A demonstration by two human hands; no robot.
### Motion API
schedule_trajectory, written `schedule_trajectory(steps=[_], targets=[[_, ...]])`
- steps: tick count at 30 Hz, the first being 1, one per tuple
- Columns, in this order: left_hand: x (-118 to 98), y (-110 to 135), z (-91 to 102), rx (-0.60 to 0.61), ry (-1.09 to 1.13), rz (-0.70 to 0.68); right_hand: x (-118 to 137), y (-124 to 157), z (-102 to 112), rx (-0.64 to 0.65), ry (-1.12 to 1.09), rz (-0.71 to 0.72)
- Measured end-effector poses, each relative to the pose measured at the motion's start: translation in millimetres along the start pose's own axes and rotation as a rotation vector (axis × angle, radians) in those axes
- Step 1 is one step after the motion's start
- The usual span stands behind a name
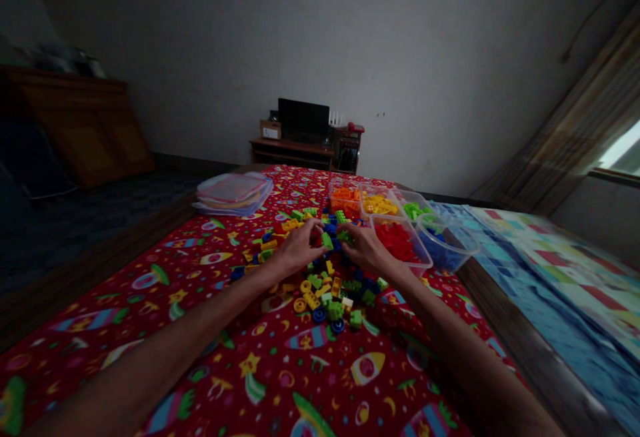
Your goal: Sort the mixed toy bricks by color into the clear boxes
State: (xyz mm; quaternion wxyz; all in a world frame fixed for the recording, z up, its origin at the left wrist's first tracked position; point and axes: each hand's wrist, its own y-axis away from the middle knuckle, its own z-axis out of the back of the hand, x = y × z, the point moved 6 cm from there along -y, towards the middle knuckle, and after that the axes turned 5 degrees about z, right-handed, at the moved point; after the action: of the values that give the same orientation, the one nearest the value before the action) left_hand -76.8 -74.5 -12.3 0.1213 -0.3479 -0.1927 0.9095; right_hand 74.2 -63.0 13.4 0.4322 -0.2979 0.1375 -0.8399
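Note:
A loose heap of toy building bricks (pixel 311 299) in yellow, green, blue and other colours lies on the red cloth, with small wheels among them. My left hand (pixel 299 247) reaches into the heap from the left, thumb and fingers closed at a green brick (pixel 327 241). Just across from it, my right hand (pixel 364 245) is bent over the bricks, its fingertips closed around another green piece (pixel 344 236), partly hidden. Beside the right hand stands a clear tub of red bricks (pixel 397 242).
Clear tubs hold orange bricks (pixel 345 201), yellow bricks (pixel 380 205) and green bricks (pixel 416 210). A round tub (pixel 463 248) with blue bricks stands at the right. Stacked lids (pixel 233 193) lie at the back left. A bed (pixel 565 270) adjoins the right edge; a monitor (pixel 303 120) stands beyond.

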Motion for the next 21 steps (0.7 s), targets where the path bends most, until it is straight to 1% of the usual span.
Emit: schedule_trajectory(steps=[3,4,6,9,12,15,18,21], targets=[[-7,-1,5.4,-0.055,0.106,0.011,-5,-4,-2,0.042,-0.188,-0.188],[-11,1,5.4,-0.059,0.106,-0.012,-6,-5,-5,0.066,-0.26,-0.233],[-20,5,4.3,-0.052,0.083,-0.088,-6,-6,-11,0.11,-0.37,-0.28],[-31,11,3.1,-0.028,0.036,-0.19,-7,-7,-15,0.097,-0.407,-0.283],[-38,13,5.6,-0.026,-0.004,-0.233,-7,-8,-15,0.072,-0.429,-0.259],[-38,11,9.5,-0.036,0.002,-0.218,-9,-7,-15,0.089,-0.486,-0.286],[-33,7,13.6,-0.047,0.013,-0.157,-12,-5,-12,0.092,-0.512,-0.322],[-24,2,15.6,-0.007,-0.04,-0.117,-15,-7,4,-0.009,-0.386,-0.253]])
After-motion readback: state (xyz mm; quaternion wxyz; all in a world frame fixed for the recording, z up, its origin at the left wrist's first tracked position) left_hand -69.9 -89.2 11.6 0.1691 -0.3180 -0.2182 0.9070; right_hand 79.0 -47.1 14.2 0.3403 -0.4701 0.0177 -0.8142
